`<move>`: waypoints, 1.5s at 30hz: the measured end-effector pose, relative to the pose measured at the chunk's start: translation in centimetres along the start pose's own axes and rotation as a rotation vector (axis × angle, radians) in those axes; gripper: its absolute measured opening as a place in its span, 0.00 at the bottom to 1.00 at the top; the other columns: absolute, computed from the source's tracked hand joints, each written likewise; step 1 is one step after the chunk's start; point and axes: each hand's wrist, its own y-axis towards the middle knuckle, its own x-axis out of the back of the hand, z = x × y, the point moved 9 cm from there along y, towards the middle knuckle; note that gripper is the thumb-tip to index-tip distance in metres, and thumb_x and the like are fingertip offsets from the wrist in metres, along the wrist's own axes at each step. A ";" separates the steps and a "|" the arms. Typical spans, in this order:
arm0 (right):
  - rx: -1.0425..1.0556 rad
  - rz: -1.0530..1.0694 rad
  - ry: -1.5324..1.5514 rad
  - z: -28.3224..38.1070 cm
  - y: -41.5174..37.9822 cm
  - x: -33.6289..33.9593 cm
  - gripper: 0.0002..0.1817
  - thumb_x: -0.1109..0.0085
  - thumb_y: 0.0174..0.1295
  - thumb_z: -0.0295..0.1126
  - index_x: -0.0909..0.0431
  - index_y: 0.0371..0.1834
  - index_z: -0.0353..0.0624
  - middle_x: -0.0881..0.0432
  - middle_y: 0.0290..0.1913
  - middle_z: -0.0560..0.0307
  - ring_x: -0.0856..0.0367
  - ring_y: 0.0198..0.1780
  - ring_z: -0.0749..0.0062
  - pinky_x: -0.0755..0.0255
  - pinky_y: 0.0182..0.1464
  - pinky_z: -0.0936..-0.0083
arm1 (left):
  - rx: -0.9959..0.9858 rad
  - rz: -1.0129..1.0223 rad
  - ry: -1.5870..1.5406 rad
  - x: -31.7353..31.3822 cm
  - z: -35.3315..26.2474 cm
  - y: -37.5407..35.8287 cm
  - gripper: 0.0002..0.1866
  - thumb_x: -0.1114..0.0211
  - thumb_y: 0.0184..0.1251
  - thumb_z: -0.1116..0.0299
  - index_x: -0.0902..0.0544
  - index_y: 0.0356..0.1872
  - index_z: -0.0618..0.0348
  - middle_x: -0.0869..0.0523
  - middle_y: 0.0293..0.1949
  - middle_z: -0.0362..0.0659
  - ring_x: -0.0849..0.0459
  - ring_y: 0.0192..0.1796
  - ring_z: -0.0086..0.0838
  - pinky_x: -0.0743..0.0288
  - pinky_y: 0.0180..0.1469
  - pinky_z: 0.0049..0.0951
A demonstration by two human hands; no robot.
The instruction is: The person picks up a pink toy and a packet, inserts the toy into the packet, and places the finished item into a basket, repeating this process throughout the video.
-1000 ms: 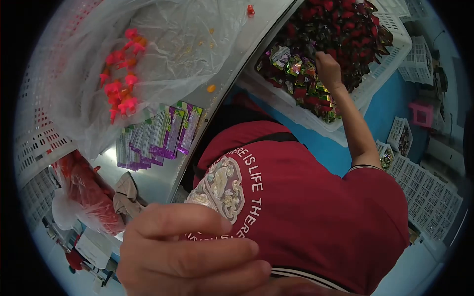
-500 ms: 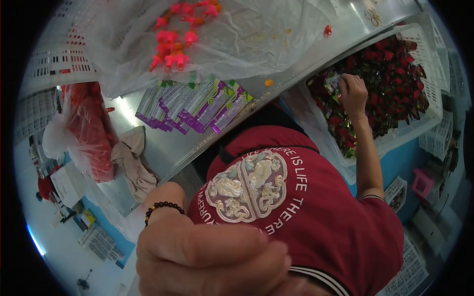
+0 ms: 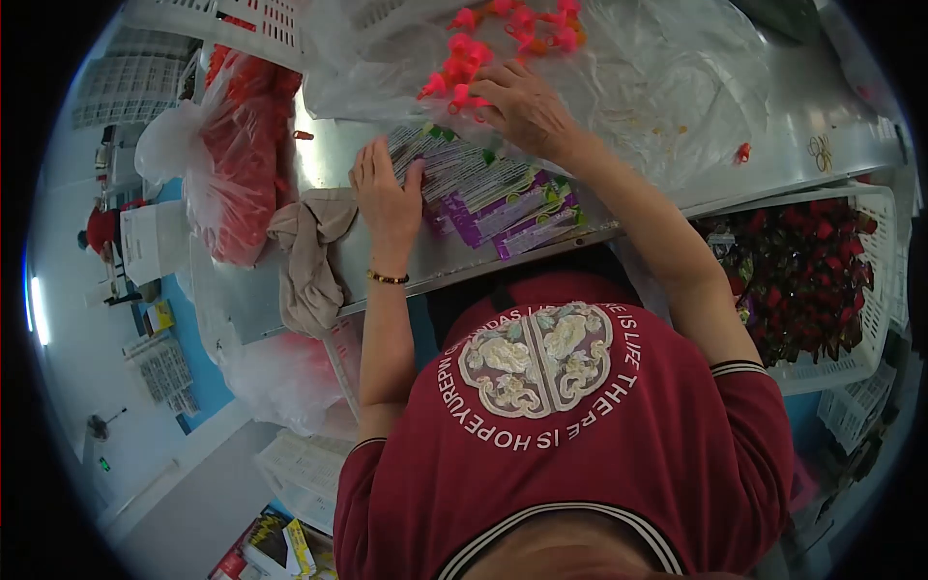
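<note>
My left hand (image 3: 389, 198), with a beaded bracelet on its wrist, lies at the left end of fanned-out purple, green and white packets (image 3: 483, 198). Its fingers are stretched and the thumb stands apart. Beyond the packets, my right hand (image 3: 534, 114) reaches over to a cluster of small pink-and-orange plastic pieces (image 3: 467, 60). Thumb and forefinger close at one pink plastic piece (image 3: 462, 100) on the cluster's near side. The pieces lie on a clear plastic sheet (image 3: 657, 97).
A white crate (image 3: 878, 280) of dark-red packed items stands at the right. Left on the metal table (image 3: 314, 169) are a beige cloth (image 3: 314, 242) and a plastic bag of red items (image 3: 242, 174). Rubber bands (image 3: 820, 153) and a red piece (image 3: 742, 153) lie at far right.
My right hand has left the crate, where it held a small packet, and moved to the pink pieces. My left hand has gone from near the camera down to the packets. The view has shifted.
</note>
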 end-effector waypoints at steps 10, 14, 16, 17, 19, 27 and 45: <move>0.119 0.303 0.002 4.6 -6.8 1.2 0.40 0.28 0.42 0.46 0.30 0.63 0.47 0.38 0.71 0.50 0.46 0.74 0.54 0.55 0.74 0.52 | 0.167 0.364 0.162 -3.3 2.2 1.8 0.35 0.30 0.51 0.41 0.23 0.48 0.63 0.22 0.48 0.51 0.26 0.55 0.44 0.34 0.57 0.44; 0.072 0.455 0.003 4.6 -10.2 0.2 0.46 0.27 0.37 0.46 0.33 0.65 0.46 0.40 0.72 0.50 0.49 0.76 0.54 0.59 0.76 0.52 | 0.135 0.492 0.042 -3.9 -0.6 0.6 0.32 0.27 0.48 0.43 0.23 0.41 0.62 0.22 0.46 0.50 0.26 0.52 0.43 0.31 0.53 0.39; 0.041 0.450 0.000 4.1 -10.3 0.0 0.47 0.26 0.37 0.46 0.33 0.66 0.46 0.40 0.72 0.49 0.49 0.76 0.54 0.59 0.76 0.52 | 0.143 0.504 -0.007 -4.0 -1.9 -0.2 0.31 0.26 0.47 0.45 0.24 0.41 0.62 0.21 0.45 0.51 0.24 0.51 0.45 0.29 0.51 0.39; 0.041 0.444 0.024 4.2 -10.3 -0.3 0.47 0.26 0.37 0.45 0.34 0.66 0.46 0.40 0.72 0.49 0.48 0.76 0.53 0.59 0.76 0.53 | 0.150 0.517 -0.056 -4.1 -2.6 -0.5 0.31 0.25 0.46 0.47 0.25 0.41 0.62 0.20 0.44 0.52 0.23 0.50 0.47 0.28 0.49 0.40; 0.040 0.435 0.047 4.2 -10.3 -0.5 0.47 0.26 0.37 0.44 0.34 0.66 0.46 0.40 0.72 0.49 0.48 0.76 0.53 0.58 0.76 0.53 | 0.224 0.569 -0.136 -4.0 -3.4 -1.0 0.31 0.24 0.47 0.50 0.26 0.43 0.62 0.19 0.42 0.54 0.21 0.48 0.49 0.28 0.48 0.42; 0.072 0.419 0.034 4.6 -10.1 -0.1 0.44 0.26 0.41 0.44 0.34 0.64 0.44 0.35 0.68 0.47 0.42 0.73 0.54 0.53 0.75 0.56 | 0.266 0.581 -0.295 -5.0 -5.2 -3.3 0.31 0.25 0.46 0.59 0.27 0.49 0.63 0.17 0.40 0.56 0.19 0.46 0.52 0.27 0.47 0.46; -0.091 0.137 0.243 2.2 -10.2 3.9 0.33 0.32 0.48 0.34 0.29 0.60 0.41 0.30 0.64 0.48 0.36 0.68 0.51 0.44 0.69 0.57 | 0.166 0.654 -0.447 -3.5 -4.7 -3.8 0.25 0.26 0.45 0.64 0.27 0.42 0.65 0.19 0.32 0.59 0.21 0.39 0.56 0.29 0.40 0.46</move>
